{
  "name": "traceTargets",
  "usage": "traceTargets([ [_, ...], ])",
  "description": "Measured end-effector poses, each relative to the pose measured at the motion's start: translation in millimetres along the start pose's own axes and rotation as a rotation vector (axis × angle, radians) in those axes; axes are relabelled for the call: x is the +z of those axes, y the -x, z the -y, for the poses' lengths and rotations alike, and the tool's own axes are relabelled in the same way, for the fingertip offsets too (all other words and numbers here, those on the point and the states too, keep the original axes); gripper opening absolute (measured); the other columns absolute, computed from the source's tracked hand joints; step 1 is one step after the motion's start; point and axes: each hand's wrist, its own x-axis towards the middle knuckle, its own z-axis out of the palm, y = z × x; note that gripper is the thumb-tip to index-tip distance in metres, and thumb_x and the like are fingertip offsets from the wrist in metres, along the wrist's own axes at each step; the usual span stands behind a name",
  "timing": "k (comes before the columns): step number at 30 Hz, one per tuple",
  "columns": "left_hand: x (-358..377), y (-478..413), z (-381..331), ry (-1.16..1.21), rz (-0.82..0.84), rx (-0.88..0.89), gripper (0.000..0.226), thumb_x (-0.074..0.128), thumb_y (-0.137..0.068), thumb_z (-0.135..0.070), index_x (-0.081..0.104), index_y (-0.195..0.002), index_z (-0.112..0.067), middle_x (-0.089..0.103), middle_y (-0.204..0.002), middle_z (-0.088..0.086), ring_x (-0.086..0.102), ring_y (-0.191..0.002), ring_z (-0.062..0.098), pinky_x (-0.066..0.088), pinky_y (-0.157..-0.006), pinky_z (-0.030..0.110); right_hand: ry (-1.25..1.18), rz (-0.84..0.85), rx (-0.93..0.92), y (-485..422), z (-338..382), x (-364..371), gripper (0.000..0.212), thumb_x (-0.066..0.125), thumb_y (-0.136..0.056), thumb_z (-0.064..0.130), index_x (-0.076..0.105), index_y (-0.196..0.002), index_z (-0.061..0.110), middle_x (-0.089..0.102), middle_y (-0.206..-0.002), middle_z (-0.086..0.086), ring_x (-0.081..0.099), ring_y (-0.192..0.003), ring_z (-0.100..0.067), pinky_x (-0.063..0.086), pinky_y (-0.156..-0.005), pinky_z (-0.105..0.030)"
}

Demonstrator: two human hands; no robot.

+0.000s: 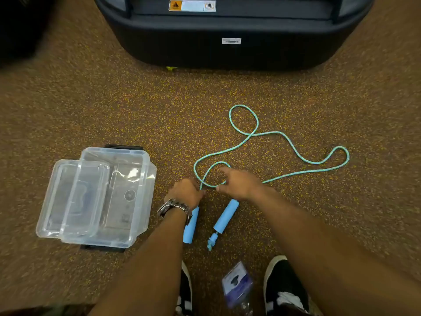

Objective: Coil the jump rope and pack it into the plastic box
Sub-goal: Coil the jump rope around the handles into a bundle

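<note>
Gripping one rope (284,134) — left hand (185,192), right hand (239,184) — beside one box (142,172).

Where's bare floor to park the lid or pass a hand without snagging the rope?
Free: wide floor between the plastic box and the black machine, left of the jump rope loops; also floor right of the loops. Only a narrow strip between box and left hand. Crowded: around the right hand and blue handles, where the rope crosses itself.
</note>
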Motion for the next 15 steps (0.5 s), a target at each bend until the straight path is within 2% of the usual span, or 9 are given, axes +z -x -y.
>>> traceTargets([
  [4, 12.8, -7.4, 0.9, -0.114, -0.02, -0.077, 0.042, 0.067, -0.084, -0.047, 0.064, -0.116, -0.019, 0.064, -0.119, 0.013, 0.063, -0.106, 0.036, 0.053, -0.084, 0.042, 0.01, 0.024, 0.025, -12.6, -3.0, 6.0, 0.071, 0.061, -0.092, 0.049, 0.033, -0.152, 0.025, 0.058, -0.143, -0.007, 0.054, -0.13, -0.031, 0.045, -0.103, -0.043],
  [6, 16.3, -11.3, 0.2, -0.118, -0.017, -0.085, 0.036, 0.065, -0.086, -0.041, 0.062, -0.115, -0.018, 0.063, -0.119, 0.014, 0.063, -0.105, 0.037, 0.054, -0.083, 0.043, 0.019, 0.033, 0.032, -17.5, -4.8, 10.8, 0.071, 0.061, -0.091, 0.051, 0.033, -0.152, 0.026, 0.056, -0.145, -0.007, 0.054, -0.13, -0.031, 0.045, -0.104, -0.046],
  [8, 17.7, -15.2, -1.2, -0.137, -0.024, -0.078, 0.028, 0.062, -0.087, -0.033, 0.066, -0.11, -0.017, 0.065, -0.117, 0.014, 0.064, -0.102, 0.037, 0.055, -0.081, 0.043, 0.035, 0.038, 0.031, -18.6, -7.3, 12.0, 0.072, 0.061, -0.09, 0.052, 0.032, -0.152, 0.029, 0.053, -0.147, -0.007, 0.052, -0.132, -0.031, 0.044, -0.105, -0.048],
  [11, 15.7, -13.5, -5.6, -0.102, -0.007, -0.072, 0.028, 0.065, -0.082, -0.035, 0.069, -0.102, -0.016, 0.068, -0.107, 0.01, 0.066, -0.096, 0.034, 0.052, -0.075, 0.036, 0.048, 0.038, 0.017, -16.5, -6.5, 10.9, 0.07, 0.061, -0.094, 0.045, 0.032, -0.154, 0.025, 0.049, -0.15, -0.008, 0.049, -0.135, -0.03, 0.042, -0.105, -0.043],
  [13, 12.3, -9.3, -9.3, -0.033, 0.014, -0.057, 0.026, 0.068, -0.079, -0.038, 0.069, -0.095, -0.018, 0.068, -0.099, 0.007, 0.065, -0.091, 0.031, 0.05, -0.072, 0.034, 0.038, 0.031, -0.014, -14.7, -2.4, 8.3, 0.068, 0.061, -0.095, 0.041, 0.032, -0.154, 0.024, 0.049, -0.151, -0.007, 0.048, -0.135, -0.03, 0.042, -0.104, -0.041],
  [15, 9.6, -7.4, -10.0, 0.09, 0.015, -0.026, 0.019, 0.07, -0.074, -0.039, 0.066, -0.083, -0.023, 0.069, -0.091, 0.002, 0.065, -0.085, 0.027, 0.054, -0.074, 0.035, 0.026, 0.022, -0.047, -12.5, 2.6, 3.9, 0.069, 0.062, -0.094, 0.039, 0.03, -0.154, 0.03, 0.048, -0.151, -0.006, 0.049, -0.134, -0.029, 0.043, -0.104, -0.04],
])
